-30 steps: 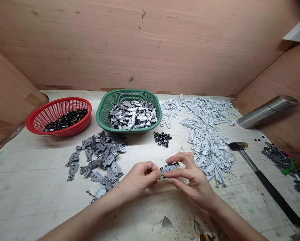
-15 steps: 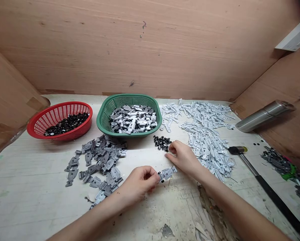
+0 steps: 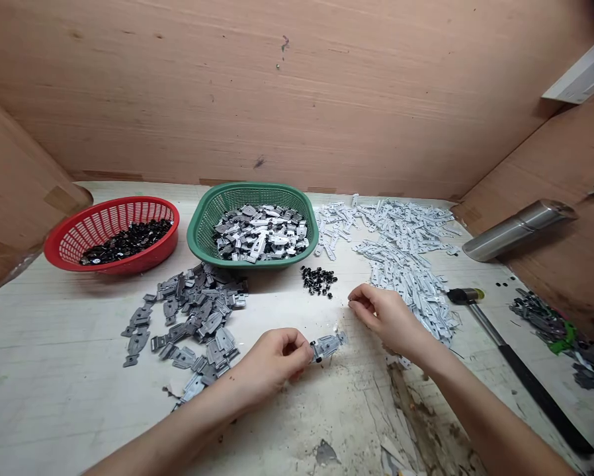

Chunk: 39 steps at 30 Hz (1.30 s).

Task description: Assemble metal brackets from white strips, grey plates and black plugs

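Flakes of chipped paint point(image 3: 393, 456) litter the table point(image 3: 53, 370) beside the right forearm, nearer than either hand. Just left of the left hand point(image 3: 272, 360) lies a loose heap of dark gray plates point(image 3: 192, 317), its nearest pieces almost at the wrist. A spread of pale plates point(image 3: 411, 271) starts right beside the knuckles of the right hand point(image 3: 389, 317) and runs away toward the wooden wall point(image 3: 297, 99). Farther right, a hammer point(image 3: 515, 360) lies flat with its head next to that spread, and past it sits a tangle of dark scrap point(image 3: 550, 324). A small cluster of black bits point(image 3: 318, 279) sits just beyond the right hand's fingertips, a little to their left. Behind the cluster stands a green basket point(image 3: 202, 228) full of mixed gray and pale pieces. A red basket point(image 3: 59, 241) of black bits is on its left, and a steel flask point(image 3: 518, 228) lies far right against the side board.

The left hand is closed, with thumb and forefinger clamped on one end of a small gray plate point(image 3: 328, 344). The plate sticks out to the right of those fingers, low over the table, its free end toward the right hand. The right hand is clear of the plate, beyond it and to its right. Its thumb and forefinger are drawn together, and whether something tiny sits between them is too small to tell.
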Tool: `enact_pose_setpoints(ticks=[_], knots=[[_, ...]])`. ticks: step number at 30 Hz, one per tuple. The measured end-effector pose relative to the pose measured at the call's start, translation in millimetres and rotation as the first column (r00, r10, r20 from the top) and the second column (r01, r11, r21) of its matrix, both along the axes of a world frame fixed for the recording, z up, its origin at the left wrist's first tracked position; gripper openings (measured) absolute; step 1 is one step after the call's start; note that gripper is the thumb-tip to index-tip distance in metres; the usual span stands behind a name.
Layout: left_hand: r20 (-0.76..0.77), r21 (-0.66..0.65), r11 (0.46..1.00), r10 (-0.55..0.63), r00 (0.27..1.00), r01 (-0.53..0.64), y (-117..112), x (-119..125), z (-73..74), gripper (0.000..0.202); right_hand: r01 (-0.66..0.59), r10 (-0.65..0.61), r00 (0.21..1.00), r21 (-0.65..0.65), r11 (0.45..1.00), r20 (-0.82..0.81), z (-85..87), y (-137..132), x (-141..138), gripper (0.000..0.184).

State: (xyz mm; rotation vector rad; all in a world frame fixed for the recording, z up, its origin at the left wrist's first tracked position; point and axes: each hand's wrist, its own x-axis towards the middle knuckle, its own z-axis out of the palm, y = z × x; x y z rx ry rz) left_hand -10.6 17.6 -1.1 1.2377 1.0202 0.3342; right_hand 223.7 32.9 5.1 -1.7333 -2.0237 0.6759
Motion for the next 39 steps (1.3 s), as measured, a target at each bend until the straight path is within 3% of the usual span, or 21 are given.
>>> enact_pose_setpoints(ticks=[6,12,17,23,29,32,34,36,39], knots=[[-0.02,0.035,0.999,-0.019,1.0,0.02,-1.1,0.4,-1.5,0.022,-0.026,0.036,0.985,0.058,0.998,-0.168,7.7,-19.4,0.7,0.006],[-0.099,0.083,0.995,-0.043,0.994,0.051,-1.8,1.1,4.0,0.023,-0.164,0.129,0.9,-0.05,0.985,-0.416,11.4,-37.4,-12.4,0.009],[-0.085,0.08,0.995,-0.046,0.995,0.053,-1.7,1.4,4.6,0.022,-0.253,0.208,0.907,-0.079,0.964,-0.367,5.3,-46.2,-12.3,0.01],[-0.071,0.034,0.996,-0.083,0.994,0.086,-2.5,-0.2,3.4,0.022,-0.311,0.289,0.892,-0.007,0.95,-0.348,3.2,-49.5,-10.1,0.011],[-0.057,0.024,0.995,-0.096,0.994,0.098,-1.4,-0.5,2.4,0.022,-0.296,0.268,0.904,-0.033,0.955,-0.334,2.5,-50.3,-4.6,0.011],[-0.05,0.011,0.996,-0.09,0.995,0.091,-1.0,-0.6,2.4,0.021,-0.186,0.181,0.953,0.002,0.983,-0.242,7.3,-43.5,20.3,0.016],[-0.052,0.017,0.996,-0.086,0.995,0.087,-0.6,-0.9,2.9,0.021,-0.127,0.135,0.988,0.093,0.988,-0.08,12.0,-37.1,40.5,0.014],[-0.056,0.026,0.996,-0.084,0.995,0.086,-0.1,-1.1,3.3,0.021,-0.18,0.157,0.977,0.165,0.97,0.143,14.9,-32.0,55.5,0.012],[-0.059,0.028,0.996,-0.085,0.995,0.087,0.5,-1.1,3.3,0.021,-0.315,0.231,0.88,0.146,0.938,0.415,10.6,-28.6,59.0,0.009]])
